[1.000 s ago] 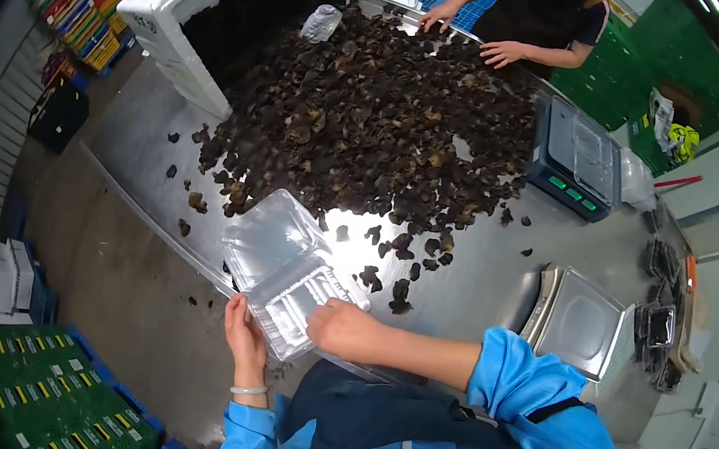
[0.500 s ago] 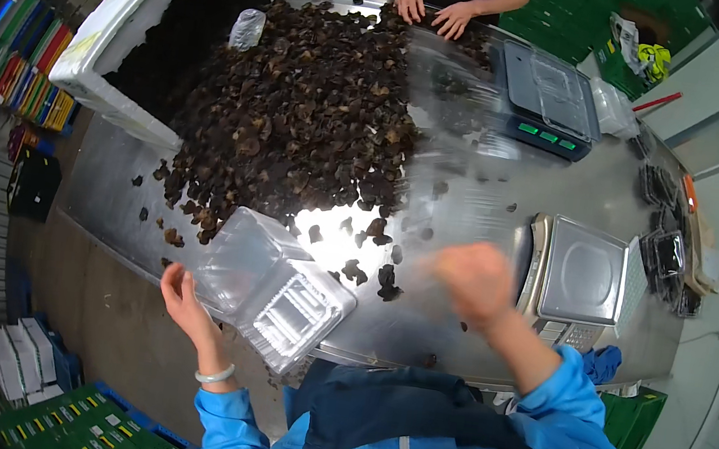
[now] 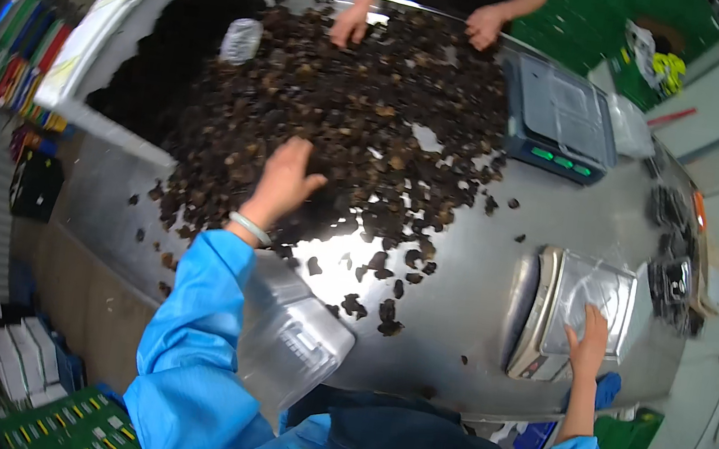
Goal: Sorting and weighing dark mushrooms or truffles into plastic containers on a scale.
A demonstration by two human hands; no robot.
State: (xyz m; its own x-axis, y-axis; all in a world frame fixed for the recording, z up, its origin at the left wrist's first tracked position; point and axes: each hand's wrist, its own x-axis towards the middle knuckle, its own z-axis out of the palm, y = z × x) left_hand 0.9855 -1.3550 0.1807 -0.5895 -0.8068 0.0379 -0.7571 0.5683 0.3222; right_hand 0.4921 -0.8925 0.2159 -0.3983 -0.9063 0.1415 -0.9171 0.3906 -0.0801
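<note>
My left hand (image 3: 281, 185) reaches over the near part of a wide heap of dark brown, curled, mushroom-like pieces (image 3: 329, 111). Its fingers are stretched out and the thumb stands apart; I see nothing held in it. Below that wrist, a clear plastic clamshell box (image 3: 308, 336) lies open at the table's near edge, partly covered by my sleeve. On the right, my right hand (image 3: 587, 341) is at the silver pan of a pale weighing scale (image 3: 587, 291), fingers spread. Whether the fingertips press on the pan I cannot tell.
A white foam box (image 3: 96, 54) lies tipped at the left, dark pieces spilling from it. Across the metal table (image 3: 457, 310), a co-worker's hands (image 3: 349, 25) are at the heap. A dark scale (image 3: 560, 115) stands far right, and filled clear packs (image 3: 669, 274) sit along the right edge.
My left hand has moved from beside the clamshell box up over the heap. My right hand has gone right to the pale scale. The co-worker's hands have separated, and pieces now spread farther right.
</note>
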